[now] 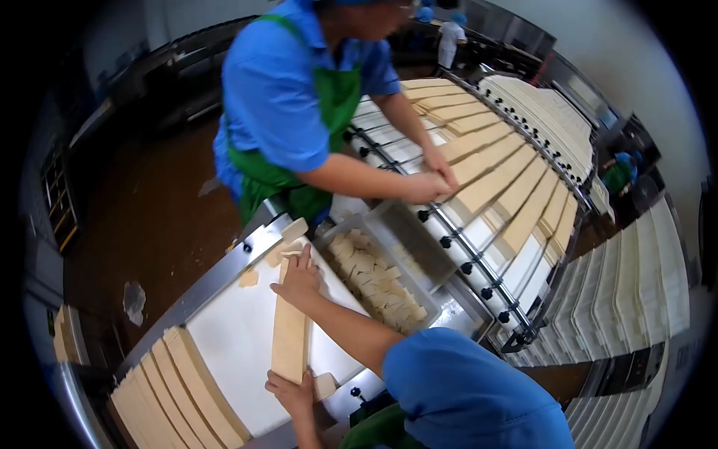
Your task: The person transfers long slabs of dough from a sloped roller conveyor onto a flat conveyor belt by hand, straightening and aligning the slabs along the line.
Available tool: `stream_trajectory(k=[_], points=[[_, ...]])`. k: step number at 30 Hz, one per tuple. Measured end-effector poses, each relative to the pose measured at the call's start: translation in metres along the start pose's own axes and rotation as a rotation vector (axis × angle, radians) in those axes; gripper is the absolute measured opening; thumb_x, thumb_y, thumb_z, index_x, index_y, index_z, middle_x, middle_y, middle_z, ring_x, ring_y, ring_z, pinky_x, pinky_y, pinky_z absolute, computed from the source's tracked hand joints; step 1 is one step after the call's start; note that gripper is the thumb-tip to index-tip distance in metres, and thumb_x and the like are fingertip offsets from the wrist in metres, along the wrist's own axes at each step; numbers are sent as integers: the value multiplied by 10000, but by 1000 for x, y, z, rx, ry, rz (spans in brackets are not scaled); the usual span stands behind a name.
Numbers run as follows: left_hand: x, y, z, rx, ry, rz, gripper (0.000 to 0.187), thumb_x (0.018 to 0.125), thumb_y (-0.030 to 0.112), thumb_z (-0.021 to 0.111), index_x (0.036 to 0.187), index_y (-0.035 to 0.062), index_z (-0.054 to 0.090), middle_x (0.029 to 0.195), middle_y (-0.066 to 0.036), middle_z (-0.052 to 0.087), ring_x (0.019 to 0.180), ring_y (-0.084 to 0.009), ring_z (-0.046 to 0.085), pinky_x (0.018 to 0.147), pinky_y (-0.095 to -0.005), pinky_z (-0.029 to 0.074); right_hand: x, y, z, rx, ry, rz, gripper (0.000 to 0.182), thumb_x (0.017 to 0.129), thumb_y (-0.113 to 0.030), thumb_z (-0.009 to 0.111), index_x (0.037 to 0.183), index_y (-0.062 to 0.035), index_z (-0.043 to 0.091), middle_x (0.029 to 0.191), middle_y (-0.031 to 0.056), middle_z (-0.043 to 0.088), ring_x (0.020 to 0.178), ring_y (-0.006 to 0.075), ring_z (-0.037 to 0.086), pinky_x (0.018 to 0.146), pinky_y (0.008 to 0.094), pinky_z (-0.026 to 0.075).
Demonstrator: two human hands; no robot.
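Observation:
A long pale dough strip point(290, 340), which looks like a thick stack, lies on the white conveyor belt. My right hand point(298, 283) grips its far end, fingers over the top and thumb on the left side. At the near end, my left hand point(292, 395) holds the strip between fingers and thumb. Small dough scraps point(248, 278) lie by the far end, and a rounded piece point(324, 386) is beside my left hand. Further strips point(198, 382) stand side by side on the belt at the lower left.
A grey bin point(430, 303) of dough offcuts point(370, 277) adjoins the belt's right side. Beyond it, a co-worker point(288, 97) in blue and green has both hands on dough strips point(486, 191) on another conveyor. Stacked white trays point(621, 292) stand at the right.

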State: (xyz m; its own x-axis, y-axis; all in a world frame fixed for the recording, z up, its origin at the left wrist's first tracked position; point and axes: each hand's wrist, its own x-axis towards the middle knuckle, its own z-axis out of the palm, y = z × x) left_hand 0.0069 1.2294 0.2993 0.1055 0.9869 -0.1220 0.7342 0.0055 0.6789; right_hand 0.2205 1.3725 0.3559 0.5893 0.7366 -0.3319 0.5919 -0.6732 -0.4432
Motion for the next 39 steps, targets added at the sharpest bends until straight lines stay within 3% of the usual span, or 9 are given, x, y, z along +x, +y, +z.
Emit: stream_trajectory(k=[5, 11, 14, 16, 19, 20, 22, 32, 39], points=[[-9, 78, 23, -17, 61, 72, 733, 656, 102, 731, 1246, -52, 325, 1173, -287, 339, 1099, -430, 362, 955, -453, 376, -12, 93, -59, 460, 219, 114, 851, 677, -327, 727, 1322, -12, 269, 1474, 276, 45, 1152, 457, 445, 940, 473, 426], [-49, 186, 72, -165, -16, 374, 704, 657, 50, 718, 1280, 12, 391, 1342, -260, 205, 1192, -406, 346, 989, -426, 356, -81, 263, -199, 601, 694, 180, 716, 777, -314, 668, 1265, 53, 295, 1221, 267, 346, 1139, 422, 414, 993, 460, 367], [-77, 227, 116, -186, -52, 956, 661, 674, 84, 717, 1279, 77, 452, 1331, -252, 229, 1157, -397, 394, 920, -430, 418, -104, 375, -249, 528, 890, 277, 690, 782, -336, 657, 1247, 52, 326, 1202, 289, 390, 1070, 417, 481, 923, 461, 428], [-101, 258, 133, -159, -126, 1248, 622, 698, 103, 703, 1278, 142, 481, 1232, -241, 351, 1063, -384, 475, 820, -408, 482, -125, 431, -287, 631, 817, 526, 699, 754, -360, 657, 1225, 61, 359, 1148, 291, 437, 1045, 421, 513, 926, 467, 434], [-129, 293, 152, -209, -453, 1561, 570, 765, 66, 632, 1297, 215, 493, 1120, -176, 486, 947, -299, 564, 732, -356, 523, -129, 540, -295, 460, 742, 556, 664, 779, -431, 572, 1223, 48, 455, 1185, 302, 478, 1058, 460, 501, 946, 510, 402], [-135, 302, 161, -203, -454, 1566, 570, 765, 66, 632, 1297, 215, 493, 1120, -176, 486, 947, -299, 564, 732, -356, 523, -133, 552, -309, 280, 551, 577, 636, 800, -453, 514, 1214, 28, 488, 1203, 287, 495, 1097, 452, 479, 965, 519, 363], [-142, 316, 177, -120, -814, 1716, 566, 783, 42, 571, 1312, 222, 486, 1165, -156, 481, 936, -258, 580, 738, -344, 532, -122, 571, -323, 45, 319, 605, 578, 854, -464, 363, 1162, -24, 578, 1222, 231, 551, 1198, 420, 404, 1008, 522, 251], [-147, 349, 224, 172, -881, 1617, 530, 791, 47, 534, 1294, 205, 486, 1299, -153, 426, 1056, -266, 574, 693, -317, 548, -68, 631, -342, 12, 313, 580, 562, 871, -388, 345, 1183, 33, 549, 1306, 226, 494, 1223, 394, 396, 1028, 528, 236], [-152, 394, 279, 193, -976, 1547, 492, 795, 20, 508, 1265, 161, 471, 1374, -191, 372, 1027, -317, 594, 718, -355, 548, -68, 612, -331, -170, 700, 555, 578, 868, -366, 472, 1290, 28, 449, 1425, 207, 356, 1309, 379, 322, 1046, 564, 222]])
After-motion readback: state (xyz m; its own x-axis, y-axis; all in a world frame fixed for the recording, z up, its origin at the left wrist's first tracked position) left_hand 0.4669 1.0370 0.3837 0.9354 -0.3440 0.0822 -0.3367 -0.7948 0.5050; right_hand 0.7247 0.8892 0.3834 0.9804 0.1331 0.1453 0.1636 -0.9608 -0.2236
